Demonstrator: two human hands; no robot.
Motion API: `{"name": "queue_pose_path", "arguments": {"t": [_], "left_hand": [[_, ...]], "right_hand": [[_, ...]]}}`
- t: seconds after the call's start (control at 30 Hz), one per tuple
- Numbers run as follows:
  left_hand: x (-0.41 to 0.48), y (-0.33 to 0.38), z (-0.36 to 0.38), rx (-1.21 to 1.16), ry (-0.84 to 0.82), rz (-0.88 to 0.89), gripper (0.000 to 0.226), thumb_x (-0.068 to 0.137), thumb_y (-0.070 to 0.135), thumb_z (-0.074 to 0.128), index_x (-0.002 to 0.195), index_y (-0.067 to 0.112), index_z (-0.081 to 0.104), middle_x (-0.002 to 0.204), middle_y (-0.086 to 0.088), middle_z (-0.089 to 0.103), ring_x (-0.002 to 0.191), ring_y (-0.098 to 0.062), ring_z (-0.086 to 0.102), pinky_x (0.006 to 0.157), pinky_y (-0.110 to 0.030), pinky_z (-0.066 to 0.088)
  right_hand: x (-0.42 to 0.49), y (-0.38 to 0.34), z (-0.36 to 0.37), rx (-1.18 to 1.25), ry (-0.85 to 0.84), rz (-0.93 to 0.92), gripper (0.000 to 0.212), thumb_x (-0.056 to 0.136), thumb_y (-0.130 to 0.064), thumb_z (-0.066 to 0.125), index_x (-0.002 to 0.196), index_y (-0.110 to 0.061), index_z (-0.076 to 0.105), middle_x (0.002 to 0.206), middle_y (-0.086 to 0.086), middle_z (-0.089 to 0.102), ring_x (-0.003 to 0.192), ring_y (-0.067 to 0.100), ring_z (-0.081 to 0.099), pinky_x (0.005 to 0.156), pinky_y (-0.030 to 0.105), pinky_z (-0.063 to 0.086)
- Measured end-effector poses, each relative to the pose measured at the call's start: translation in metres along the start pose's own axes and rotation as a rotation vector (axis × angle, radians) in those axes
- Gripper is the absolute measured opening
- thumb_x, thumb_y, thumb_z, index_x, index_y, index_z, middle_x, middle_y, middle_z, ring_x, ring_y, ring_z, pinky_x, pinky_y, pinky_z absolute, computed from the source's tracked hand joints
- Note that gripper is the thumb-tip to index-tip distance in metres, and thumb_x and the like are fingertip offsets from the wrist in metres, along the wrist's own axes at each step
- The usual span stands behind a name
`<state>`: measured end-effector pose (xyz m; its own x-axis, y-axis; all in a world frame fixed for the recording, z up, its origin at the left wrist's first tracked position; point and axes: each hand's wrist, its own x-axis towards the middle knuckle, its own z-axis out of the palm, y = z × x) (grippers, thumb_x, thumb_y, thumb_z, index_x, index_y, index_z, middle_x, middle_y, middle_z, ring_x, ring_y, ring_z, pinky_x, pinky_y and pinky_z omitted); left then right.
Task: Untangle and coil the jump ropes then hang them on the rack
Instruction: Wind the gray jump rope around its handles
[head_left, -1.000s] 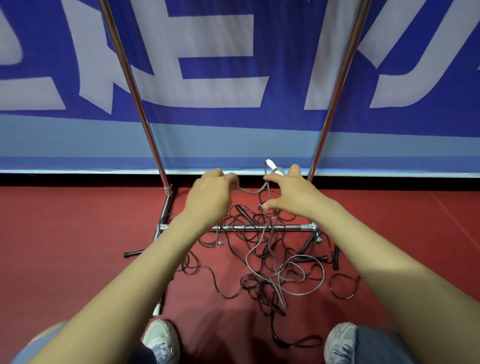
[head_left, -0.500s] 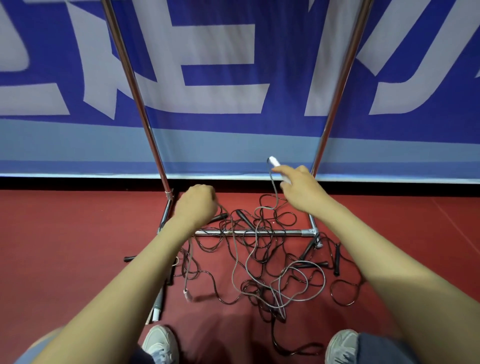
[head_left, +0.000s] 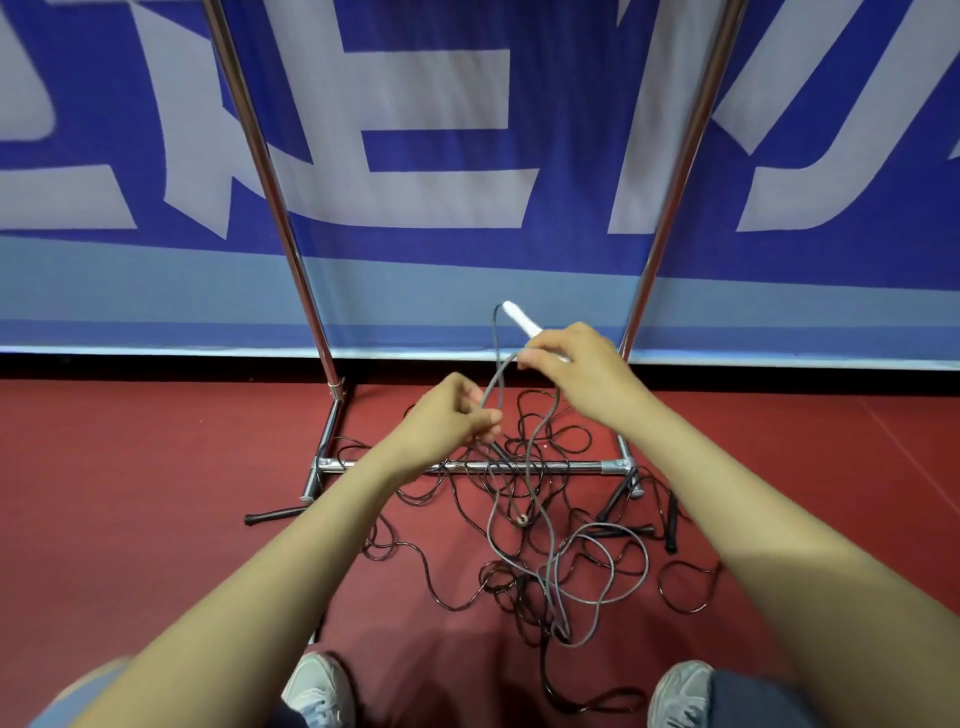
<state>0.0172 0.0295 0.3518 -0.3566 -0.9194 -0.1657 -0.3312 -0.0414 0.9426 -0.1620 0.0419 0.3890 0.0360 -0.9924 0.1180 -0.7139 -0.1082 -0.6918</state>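
A tangle of dark jump ropes (head_left: 524, 514) lies on the red floor around the base of a chrome rack (head_left: 467, 466). A grey rope (head_left: 597, 577) runs up out of the pile. My right hand (head_left: 576, 369) holds that rope's white handle (head_left: 519, 318) and pinches a loop of the grey cord. My left hand (head_left: 449, 418) pinches the same grey cord a little lower and to the left. Black handles (head_left: 671, 522) lie on the floor at the right of the pile.
The rack's two upright poles (head_left: 270, 197) rise against a blue and white banner (head_left: 415, 156). One black handle (head_left: 272, 515) lies left of the rack foot. My two shoes (head_left: 319, 691) stand at the bottom of the view, close to the ropes.
My left hand let go of the cord, dropped toward the pile, then came up again and pinched the grey cord. My right hand kept the white handle raised.
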Motion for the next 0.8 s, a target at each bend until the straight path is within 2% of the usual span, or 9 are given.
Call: {"name": "queue_pose_path", "arguments": {"t": [0.07, 0.17, 0.27, 0.37, 0.43, 0.53, 0.6, 0.7, 0.8], "left_hand": [[0.003, -0.012, -0.003, -0.013, -0.007, -0.103, 0.024, 0.084, 0.005, 0.071, 0.089, 0.012, 0.048, 0.073, -0.002, 0.067, 0.068, -0.016, 0.061, 0.072, -0.032, 0.046], [0.005, -0.025, -0.009, 0.05, -0.115, -0.176, 0.019, 0.082, 0.008, 0.074, 0.081, 0.014, 0.055, 0.071, -0.001, 0.065, 0.071, -0.015, 0.057, 0.071, -0.029, 0.041], [0.004, -0.027, -0.006, 0.044, -0.216, -0.147, 0.013, 0.086, 0.014, 0.071, 0.08, 0.014, 0.06, 0.074, -0.005, 0.067, 0.073, -0.016, 0.059, 0.075, -0.03, 0.044], [0.003, -0.018, -0.003, -0.089, -0.112, -0.039, 0.009, 0.089, 0.01, 0.066, 0.081, 0.011, 0.062, 0.071, -0.005, 0.061, 0.066, -0.016, 0.057, 0.07, -0.03, 0.05], [0.003, -0.008, -0.004, -0.078, 0.04, 0.036, 0.004, 0.089, 0.013, 0.067, 0.085, 0.013, 0.068, 0.074, -0.004, 0.058, 0.065, -0.018, 0.056, 0.071, -0.035, 0.051], [-0.001, 0.004, -0.006, 0.33, 0.161, 0.156, 0.011, 0.09, 0.026, 0.066, 0.098, 0.023, 0.074, 0.091, 0.001, 0.056, 0.077, -0.01, 0.056, 0.074, -0.023, 0.045], [-0.005, 0.011, -0.002, 0.46, 0.144, 0.234, 0.016, 0.091, 0.028, 0.064, 0.102, 0.024, 0.074, 0.093, 0.002, 0.056, 0.082, -0.004, 0.052, 0.075, -0.019, 0.037], [-0.011, 0.02, 0.003, 0.347, 0.213, 0.309, 0.01, 0.088, 0.023, 0.069, 0.096, 0.02, 0.073, 0.08, 0.01, 0.059, 0.068, 0.004, 0.051, 0.066, -0.013, 0.037], [-0.009, 0.022, -0.002, 0.111, 0.243, 0.266, 0.019, 0.08, 0.019, 0.077, 0.091, 0.014, 0.062, 0.071, 0.006, 0.059, 0.057, -0.004, 0.048, 0.059, -0.019, 0.041]], "right_hand": [[0.001, 0.003, -0.005, -0.026, 0.045, 0.016, 0.016, 0.095, -0.032, 0.057, 0.085, -0.026, 0.068, 0.081, -0.002, 0.044, 0.066, 0.009, 0.046, 0.059, 0.028, 0.035], [0.003, 0.006, -0.008, -0.012, 0.091, 0.047, 0.016, 0.096, -0.03, 0.055, 0.084, -0.026, 0.065, 0.084, 0.003, 0.043, 0.063, 0.011, 0.044, 0.05, 0.01, 0.033], [0.004, 0.007, -0.009, 0.04, 0.136, 0.081, 0.017, 0.097, -0.029, 0.054, 0.084, -0.025, 0.064, 0.09, 0.006, 0.044, 0.063, 0.01, 0.043, 0.051, 0.007, 0.034], [0.002, 0.004, -0.015, 0.039, 0.204, 0.145, 0.012, 0.096, -0.028, 0.056, 0.101, -0.023, 0.066, 0.107, 0.008, 0.045, 0.081, 0.017, 0.052, 0.063, 0.006, 0.035], [-0.001, 0.005, -0.018, -0.107, 0.118, 0.236, 0.04, 0.093, -0.027, 0.062, 0.132, -0.018, 0.054, 0.128, 0.011, 0.036, 0.094, 0.028, 0.058, 0.084, 0.024, 0.044], [-0.006, 0.003, -0.015, -0.193, -0.053, 0.285, 0.072, 0.087, -0.028, 0.072, 0.148, -0.019, 0.035, 0.143, 0.011, 0.025, 0.074, 0.021, 0.054, 0.078, 0.028, 0.043], [-0.006, 0.001, -0.008, -0.075, -0.161, 0.221, 0.069, 0.082, -0.029, 0.076, 0.143, -0.02, 0.045, 0.131, 0.005, 0.04, 0.068, 0.009, 0.046, 0.066, 0.016, 0.039], [-0.007, -0.004, 0.003, -0.022, -0.286, 0.099, 0.029, 0.087, -0.03, 0.07, 0.114, -0.02, 0.07, 0.094, -0.002, 0.061, 0.067, 0.007, 0.051, 0.055, 0.012, 0.035], [-0.006, -0.006, 0.007, 0.074, -0.194, 0.04, 0.014, 0.095, -0.024, 0.06, 0.091, -0.021, 0.073, 0.048, -0.01, 0.047, 0.045, 0.005, 0.036, 0.048, 0.02, 0.027]]}}
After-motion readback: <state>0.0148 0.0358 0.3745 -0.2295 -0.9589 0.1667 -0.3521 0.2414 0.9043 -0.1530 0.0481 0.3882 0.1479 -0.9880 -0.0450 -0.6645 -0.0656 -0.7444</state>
